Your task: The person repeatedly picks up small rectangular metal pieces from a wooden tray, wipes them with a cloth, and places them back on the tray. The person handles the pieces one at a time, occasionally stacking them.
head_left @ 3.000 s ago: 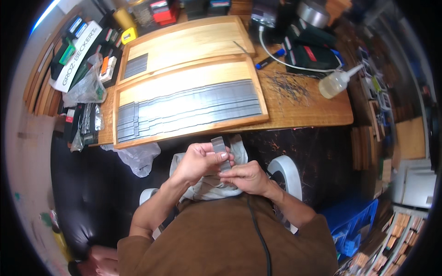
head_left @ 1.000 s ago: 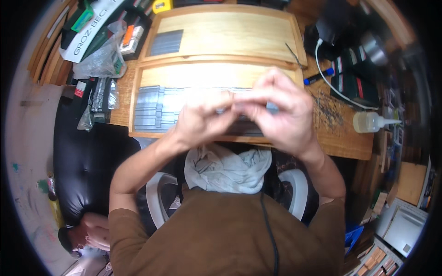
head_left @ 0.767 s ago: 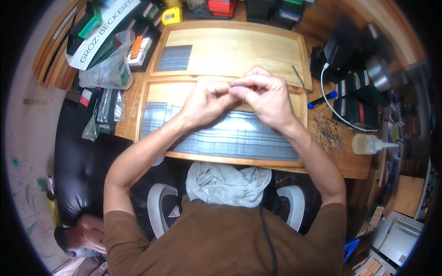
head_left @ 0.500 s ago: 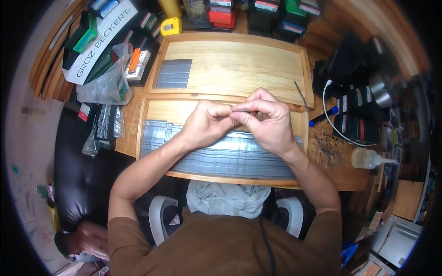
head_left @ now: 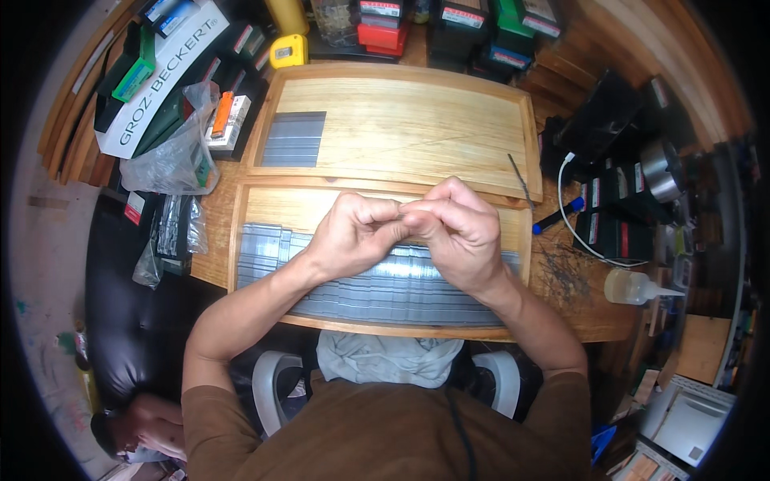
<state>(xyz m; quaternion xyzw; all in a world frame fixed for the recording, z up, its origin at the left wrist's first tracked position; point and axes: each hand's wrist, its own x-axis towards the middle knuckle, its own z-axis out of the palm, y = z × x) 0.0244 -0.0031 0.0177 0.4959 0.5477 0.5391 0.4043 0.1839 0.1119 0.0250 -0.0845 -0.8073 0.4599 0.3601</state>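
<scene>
Mid-frame, the left hand (head_left: pixel 353 234) and right hand (head_left: pixel 465 232) meet at the fingertips, pinching a small dark piece (head_left: pixel 401 215), mostly hidden, over the lower wooden tray (head_left: pixel 385 329). Thin grey strips (head_left: pixel 377 298) line that tray's lower part in the frame.

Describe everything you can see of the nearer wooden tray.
The nearer tray is shallow and rectangular, apparently wood, pale inside, with a raised rim. It lies on the table in front of the far tray. Grey metallic-looking strips cover its near part; bare wood shows behind. Your left hand and right hand partly hide it.
</scene>
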